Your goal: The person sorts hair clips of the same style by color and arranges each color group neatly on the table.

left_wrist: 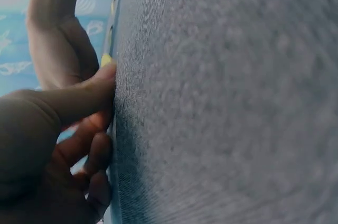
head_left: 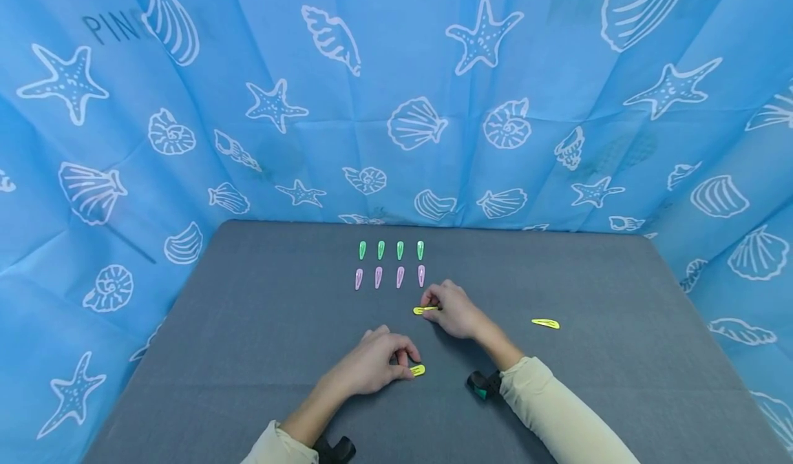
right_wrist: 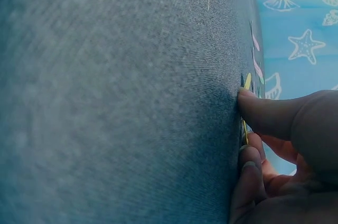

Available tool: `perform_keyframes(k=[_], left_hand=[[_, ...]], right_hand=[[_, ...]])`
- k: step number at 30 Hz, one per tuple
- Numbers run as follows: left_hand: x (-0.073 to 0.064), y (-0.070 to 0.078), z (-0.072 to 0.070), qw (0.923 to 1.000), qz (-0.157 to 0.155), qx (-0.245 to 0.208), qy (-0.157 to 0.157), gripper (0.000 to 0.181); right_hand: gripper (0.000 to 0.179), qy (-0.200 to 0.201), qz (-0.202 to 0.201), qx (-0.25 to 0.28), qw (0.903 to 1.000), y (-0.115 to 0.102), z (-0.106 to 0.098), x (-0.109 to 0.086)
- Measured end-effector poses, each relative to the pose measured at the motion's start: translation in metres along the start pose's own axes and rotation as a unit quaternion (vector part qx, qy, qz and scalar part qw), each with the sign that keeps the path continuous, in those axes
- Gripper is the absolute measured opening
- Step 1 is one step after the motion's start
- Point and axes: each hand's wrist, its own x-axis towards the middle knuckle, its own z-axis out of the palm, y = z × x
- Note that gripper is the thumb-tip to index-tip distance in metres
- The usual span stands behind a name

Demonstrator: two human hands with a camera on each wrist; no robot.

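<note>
My right hand (head_left: pixel 457 310) pinches a yellow snap hair clip (head_left: pixel 418 310) low over the grey table, just below the right end of the pink clips. In the right wrist view that yellow clip (right_wrist: pixel 247 81) shows between thumb and fingertips. Nearer the front and a little left, my left hand (head_left: pixel 374 362) holds a second yellow hair clip (head_left: pixel 419 370) by its end, thumb against fingers. The left wrist view has only a bit of yellow clip (left_wrist: pixel 106 59) past the thumb tip. A third yellow hair clip (head_left: pixel 546 323) lies alone to the right.
Several green hair clips (head_left: pixel 381 250) form a row toward the back of the grey table (head_left: pixel 248 326). A parallel row of pink clips (head_left: pixel 378 277) lies just in front. Behind the table hangs a blue curtain (head_left: pixel 384 51) with shells and starfish.
</note>
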Motion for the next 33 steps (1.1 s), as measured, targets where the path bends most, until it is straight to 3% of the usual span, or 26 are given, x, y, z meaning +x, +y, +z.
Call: perform_keyframes(k=[4,7,13,19,23,27,33], left_hand=[[-0.001,0.002,-0.002,0.9986,0.028,0.033,-0.029,0.005],[-0.003,0.003,-0.003,0.9977,0.038,0.044,-0.034,0.011],[-0.006,0.0,-0.015,0.9986,0.039,-0.014,-0.032,0.01],[-0.009,-0.017,-0.04,0.9974,0.008,-0.065,0.029,0.021],[-0.008,-0.035,-0.055,0.993,-0.024,-0.077,0.086,0.016],[-0.005,-0.054,-0.063,0.9892,-0.05,-0.063,0.122,0.011],[-0.001,-0.071,-0.065,0.9849,-0.07,-0.029,0.155,0.005]], right_hand=[[0.005,0.003,0.007,0.002,1.0,0.001,0.0,0.0],[0.005,0.005,0.005,0.003,1.0,0.001,0.0,0.0],[0.005,0.006,-0.004,0.0,1.0,0.003,0.001,0.0],[0.005,0.006,-0.006,0.003,1.0,0.0,0.002,0.0],[0.005,0.01,0.001,0.005,0.9999,-0.001,0.002,0.0],[0.005,0.013,0.01,0.011,0.9998,-0.002,0.002,0.0],[0.004,0.01,0.017,0.011,0.9997,-0.002,0.002,0.0]])
